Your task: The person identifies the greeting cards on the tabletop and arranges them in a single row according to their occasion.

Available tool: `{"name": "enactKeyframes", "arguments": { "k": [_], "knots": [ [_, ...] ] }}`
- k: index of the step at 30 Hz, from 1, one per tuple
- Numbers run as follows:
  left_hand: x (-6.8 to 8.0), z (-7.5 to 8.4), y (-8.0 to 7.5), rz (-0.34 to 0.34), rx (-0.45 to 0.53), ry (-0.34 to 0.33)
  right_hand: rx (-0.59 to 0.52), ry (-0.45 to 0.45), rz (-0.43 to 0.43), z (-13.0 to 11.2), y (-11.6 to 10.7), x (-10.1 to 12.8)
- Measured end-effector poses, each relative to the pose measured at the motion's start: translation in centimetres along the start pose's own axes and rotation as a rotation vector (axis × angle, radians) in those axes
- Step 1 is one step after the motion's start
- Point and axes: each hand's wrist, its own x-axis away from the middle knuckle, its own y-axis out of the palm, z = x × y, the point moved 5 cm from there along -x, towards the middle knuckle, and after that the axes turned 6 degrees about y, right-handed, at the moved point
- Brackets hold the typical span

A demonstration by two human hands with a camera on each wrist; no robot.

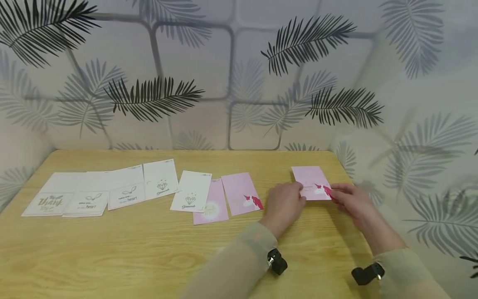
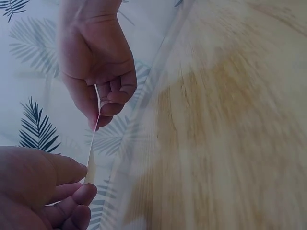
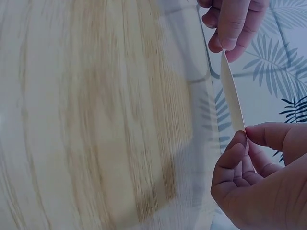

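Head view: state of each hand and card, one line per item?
left hand: pinches the held pink card's left edge
right hand: pinches its right edge
held pink card: in both hands, near the table's right end
pink unicorn card: flat, face up
pink round-motif card: flat, partly under a white card
white cards: flat, overlapping row at left
table: wooden, bears the cards
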Motion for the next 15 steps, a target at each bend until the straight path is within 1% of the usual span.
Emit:
{"name": "enactKeyframes", "arguments": {
  "k": [7, 15],
  "knots": [
    [-1.0, 1.0, 1.2, -0.006, -0.006, -0.001, 0.107, -0.012, 0.075, 0.1, -1.4, -0.4],
    [-1.6, 1.9, 2.4, -0.006, -0.052, 0.038, 0.178, -0.018, 0.149, 0.4, -2.2, -0.9]
  ]
}}
